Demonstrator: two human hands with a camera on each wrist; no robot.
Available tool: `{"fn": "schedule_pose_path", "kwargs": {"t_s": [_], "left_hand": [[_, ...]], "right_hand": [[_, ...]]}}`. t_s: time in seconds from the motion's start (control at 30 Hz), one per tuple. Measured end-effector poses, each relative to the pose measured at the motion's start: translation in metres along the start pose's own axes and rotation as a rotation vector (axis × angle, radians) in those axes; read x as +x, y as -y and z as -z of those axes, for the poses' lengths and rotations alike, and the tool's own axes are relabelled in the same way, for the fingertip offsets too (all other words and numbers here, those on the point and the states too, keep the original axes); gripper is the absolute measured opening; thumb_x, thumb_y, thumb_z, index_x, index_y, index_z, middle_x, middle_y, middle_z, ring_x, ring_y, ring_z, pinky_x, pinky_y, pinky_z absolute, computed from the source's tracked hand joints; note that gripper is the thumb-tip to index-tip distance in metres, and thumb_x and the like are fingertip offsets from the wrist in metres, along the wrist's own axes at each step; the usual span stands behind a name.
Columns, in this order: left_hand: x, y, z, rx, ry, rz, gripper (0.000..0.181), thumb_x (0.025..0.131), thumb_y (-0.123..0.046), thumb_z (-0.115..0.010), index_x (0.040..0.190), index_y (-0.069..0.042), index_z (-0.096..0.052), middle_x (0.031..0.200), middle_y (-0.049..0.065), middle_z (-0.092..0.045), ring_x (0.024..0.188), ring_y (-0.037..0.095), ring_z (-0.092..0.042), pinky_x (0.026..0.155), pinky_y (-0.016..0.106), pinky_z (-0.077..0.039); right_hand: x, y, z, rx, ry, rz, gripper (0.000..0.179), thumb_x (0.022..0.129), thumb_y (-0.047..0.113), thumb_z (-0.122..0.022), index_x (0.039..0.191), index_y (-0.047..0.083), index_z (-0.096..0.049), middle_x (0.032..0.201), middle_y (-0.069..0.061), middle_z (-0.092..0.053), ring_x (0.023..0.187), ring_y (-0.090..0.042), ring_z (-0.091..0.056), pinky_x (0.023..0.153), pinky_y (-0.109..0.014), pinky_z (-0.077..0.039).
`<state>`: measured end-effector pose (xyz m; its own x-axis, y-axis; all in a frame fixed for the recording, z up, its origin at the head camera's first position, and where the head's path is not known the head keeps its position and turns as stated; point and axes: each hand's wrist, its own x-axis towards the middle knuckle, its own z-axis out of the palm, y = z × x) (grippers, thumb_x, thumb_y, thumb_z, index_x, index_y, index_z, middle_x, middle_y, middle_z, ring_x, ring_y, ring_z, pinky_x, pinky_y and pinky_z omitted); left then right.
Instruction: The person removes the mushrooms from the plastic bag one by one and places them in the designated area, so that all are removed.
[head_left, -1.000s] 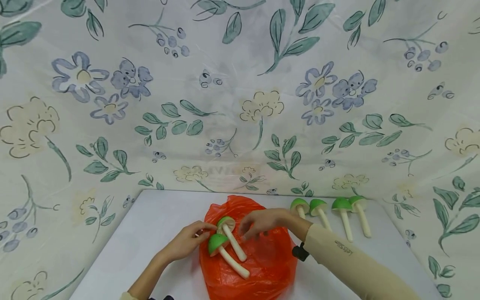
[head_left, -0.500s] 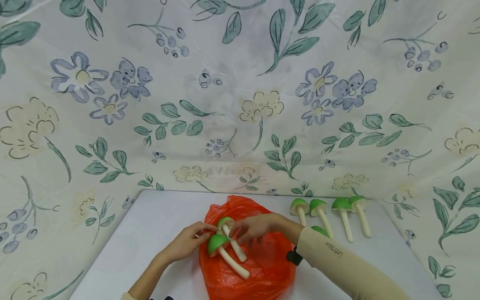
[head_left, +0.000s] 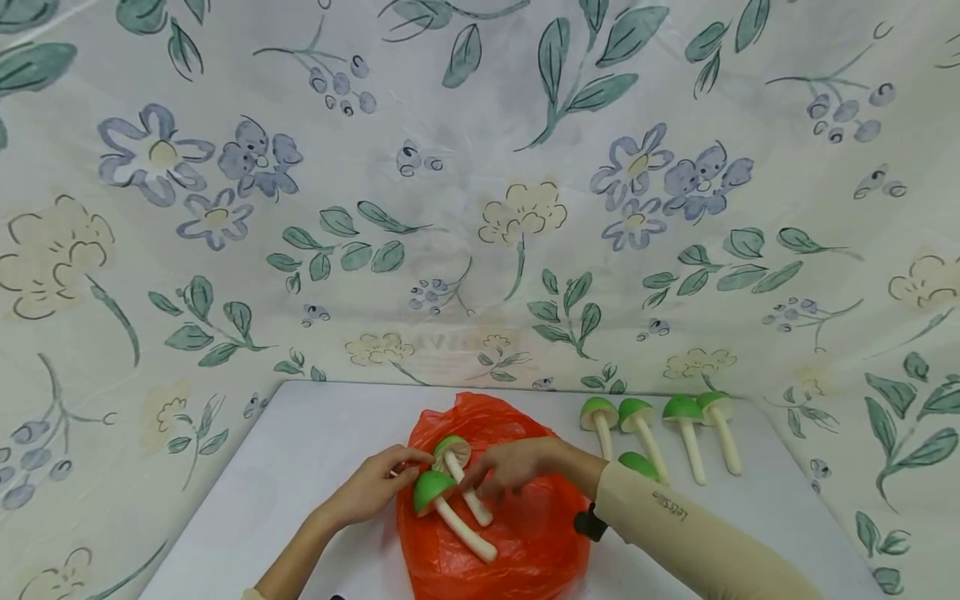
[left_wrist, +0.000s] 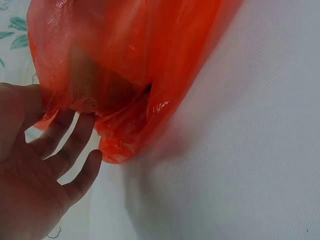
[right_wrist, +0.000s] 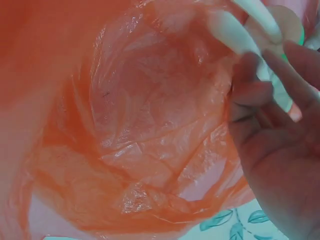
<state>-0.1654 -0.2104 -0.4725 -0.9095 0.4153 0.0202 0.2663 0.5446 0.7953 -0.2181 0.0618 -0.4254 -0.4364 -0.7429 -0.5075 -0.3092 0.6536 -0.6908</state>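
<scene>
A red plastic bag (head_left: 525, 546) lies on the white table, with two toy mushrooms on it: a front mushroom (head_left: 468, 533) and a back mushroom (head_left: 455, 457), both with green caps and pale stems. My left hand (head_left: 378, 483) pinches the bag's left edge between thumb and fingers, just left of the caps. My right hand (head_left: 510, 467) is over the mushrooms, fingers bent, fingertips right at the front mushroom's stem near its cap. In the right wrist view the right hand (right_wrist: 280, 130) overlaps the stems; whether it grips one I cannot tell.
Several more toy mushrooms (head_left: 692, 450) lie in a row at the table's back right. Another green cap (head_left: 637, 464) shows in front of them, partly hidden by the right sleeve (head_left: 675, 517). A patterned cloth (head_left: 450, 250) stands behind the table (head_left: 322, 417).
My right hand has come down and left over the mushrooms, to the front mushroom's stem. The front mushroom has shifted slightly left. My left hand has stayed at the bag's edge.
</scene>
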Motion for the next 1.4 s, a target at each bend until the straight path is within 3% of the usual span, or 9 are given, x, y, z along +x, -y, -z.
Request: {"fn": "schedule_pose_path", "kwargs": {"t_s": [0.17, 0.3, 0.53, 0.83, 1.0, 1.4], "left_hand": [[0.001, 0.001, -0.001, -0.011, -0.002, 0.0, 0.026, 0.104, -0.015, -0.054, 0.127, -0.011, -0.067, 0.122, 0.007, -0.064, 0.099, 0.02, -0.058, 0.079, 0.025, -0.051], [0.002, 0.001, -0.002, -0.017, -0.003, 0.025, 0.026, 0.104, -0.013, -0.053, 0.126, -0.011, -0.067, 0.121, 0.007, -0.063, 0.098, 0.02, -0.057, 0.077, 0.026, -0.051], [0.002, 0.001, -0.002, -0.008, -0.011, 0.031, 0.026, 0.104, -0.014, -0.053, 0.125, -0.013, -0.068, 0.119, 0.007, -0.063, 0.096, 0.021, -0.055, 0.075, 0.027, -0.05], [-0.001, 0.0, -0.001, 0.005, -0.025, -0.007, 0.025, 0.104, -0.014, -0.054, 0.124, -0.014, -0.069, 0.12, 0.005, -0.065, 0.099, 0.02, -0.057, 0.079, 0.029, -0.05], [0.0, 0.0, -0.001, 0.02, -0.027, 0.003, 0.026, 0.103, -0.013, -0.054, 0.124, -0.017, -0.069, 0.12, 0.002, -0.066, 0.103, 0.021, -0.057, 0.082, 0.031, -0.05], [0.003, 0.0, -0.002, 0.011, -0.007, 0.018, 0.026, 0.104, -0.013, -0.053, 0.125, -0.012, -0.068, 0.123, 0.005, -0.065, 0.101, 0.021, -0.057, 0.08, 0.03, -0.051]], "right_hand": [[0.004, -0.004, -0.001, -0.064, -0.204, 0.048, 0.02, 0.092, 0.015, -0.071, 0.112, 0.015, -0.075, 0.097, 0.009, -0.065, 0.084, -0.009, -0.056, 0.064, -0.024, -0.05], [0.007, -0.007, -0.002, -0.059, -0.265, 0.045, 0.013, 0.089, 0.008, -0.074, 0.1, 0.015, -0.073, 0.091, 0.007, -0.063, 0.078, -0.008, -0.055, 0.062, -0.022, -0.05], [0.004, -0.007, -0.001, -0.036, -0.246, 0.019, 0.015, 0.087, 0.002, -0.073, 0.096, 0.014, -0.07, 0.092, 0.003, -0.062, 0.076, -0.011, -0.057, 0.063, -0.025, -0.054], [-0.002, -0.006, 0.002, 0.024, -0.226, 0.031, 0.016, 0.086, -0.003, -0.069, 0.095, 0.009, -0.067, 0.092, 0.0, -0.06, 0.068, -0.014, -0.058, 0.063, -0.027, -0.055], [-0.008, -0.007, 0.004, 0.038, -0.227, 0.032, 0.018, 0.084, -0.005, -0.068, 0.093, 0.01, -0.066, 0.091, 0.0, -0.059, 0.07, -0.013, -0.058, 0.063, -0.03, -0.056], [-0.032, -0.009, 0.012, 0.105, -0.195, 0.014, 0.018, 0.084, -0.004, -0.067, 0.095, 0.01, -0.062, 0.096, -0.003, -0.058, 0.075, -0.016, -0.059, 0.065, -0.035, -0.058]]}}
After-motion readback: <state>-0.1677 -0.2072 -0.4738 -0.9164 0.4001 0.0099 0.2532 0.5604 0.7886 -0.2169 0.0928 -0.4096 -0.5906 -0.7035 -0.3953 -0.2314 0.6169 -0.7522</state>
